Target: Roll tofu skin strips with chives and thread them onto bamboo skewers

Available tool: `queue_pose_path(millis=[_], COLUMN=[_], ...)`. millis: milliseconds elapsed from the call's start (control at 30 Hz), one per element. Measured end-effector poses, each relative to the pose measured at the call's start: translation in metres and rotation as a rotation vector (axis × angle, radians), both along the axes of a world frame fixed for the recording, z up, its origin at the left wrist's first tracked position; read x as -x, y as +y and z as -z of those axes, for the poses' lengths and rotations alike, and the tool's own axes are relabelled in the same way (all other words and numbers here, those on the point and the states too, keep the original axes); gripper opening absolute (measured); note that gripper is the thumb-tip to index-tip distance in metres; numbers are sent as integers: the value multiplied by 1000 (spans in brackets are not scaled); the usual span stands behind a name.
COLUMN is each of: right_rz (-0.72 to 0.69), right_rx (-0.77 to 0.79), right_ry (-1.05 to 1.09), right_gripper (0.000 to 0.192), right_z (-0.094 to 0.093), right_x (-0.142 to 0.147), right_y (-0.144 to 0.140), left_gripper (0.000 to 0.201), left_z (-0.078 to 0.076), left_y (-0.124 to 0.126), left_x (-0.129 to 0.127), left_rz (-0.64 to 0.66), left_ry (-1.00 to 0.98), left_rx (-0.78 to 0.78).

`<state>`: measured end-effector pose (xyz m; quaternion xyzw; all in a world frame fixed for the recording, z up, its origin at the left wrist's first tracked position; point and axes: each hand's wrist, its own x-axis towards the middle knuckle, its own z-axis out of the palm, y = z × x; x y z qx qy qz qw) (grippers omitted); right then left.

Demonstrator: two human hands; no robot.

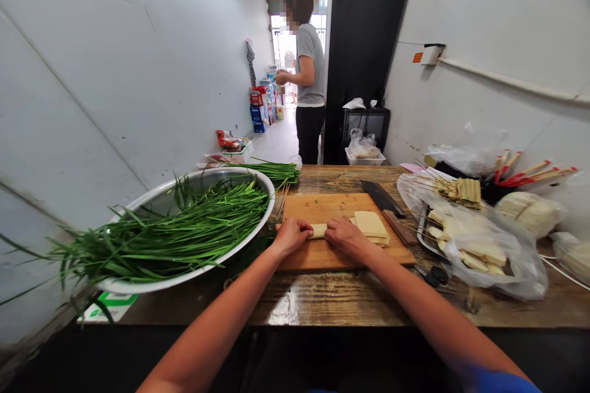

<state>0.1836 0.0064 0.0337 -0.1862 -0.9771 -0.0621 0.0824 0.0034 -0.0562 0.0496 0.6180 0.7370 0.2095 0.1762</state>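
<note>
Both hands are at a pale yellow tofu-skin roll [319, 231] lying on a wooden cutting board [302, 204]. My left hand [294, 237] pinches its left end with closed fingers. The fingers of my right hand [346, 237] are curled over its right end. Just right of that hand, and partly behind it, a stack of square tofu-skin sheets [372, 226] rests on the board. A cleaver [381, 198] lies at the board's right side, its dark blade pointing away and its wooden handle [399, 227] toward me.
Left of the board, a large metal basin [271, 191] overflows with long garlic chives [203, 230]; another bunch [276, 171] lies behind it. On the right, a plastic-covered tray [420, 224] holds skewered pale food [461, 191]. Beyond the wooden table [332, 299] stands a person [310, 73] in grey.
</note>
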Motion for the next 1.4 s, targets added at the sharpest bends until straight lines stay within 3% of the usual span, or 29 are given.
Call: queue_pose_path(millis=[100, 333, 533, 667, 867, 1067, 1233, 1400], right_rz=[3, 39, 98, 87, 74, 86, 73, 16], right_rx=[15, 63, 127, 71, 16, 114, 176, 193], right_ry=[-18, -28, 38, 68, 19, 19, 25, 89], right_gripper=[16, 16, 23, 18, 16, 21, 24, 26], right_z=[0, -2, -2, -2, -3, -10, -14, -12], right_x=[2, 4, 4, 2, 3, 4, 8, 8], right_y=[4, 10, 9, 7, 6, 10, 17, 25], left_gripper=[18, 26, 22, 18, 25, 23, 22, 20], left_z=[5, 5, 7, 8, 4, 7, 14, 16], left_y=[0, -3, -4, -2, 1, 0, -8, -8], left_x=[1, -1, 4, 7, 6, 2, -1, 2], left_rz=[40, 316, 268, 234, 259, 169, 304, 308], left_ry=[64, 410, 312, 209, 217, 261, 463, 391], left_rx=[-106, -225, -171, -168, -165, -204, -326, -333])
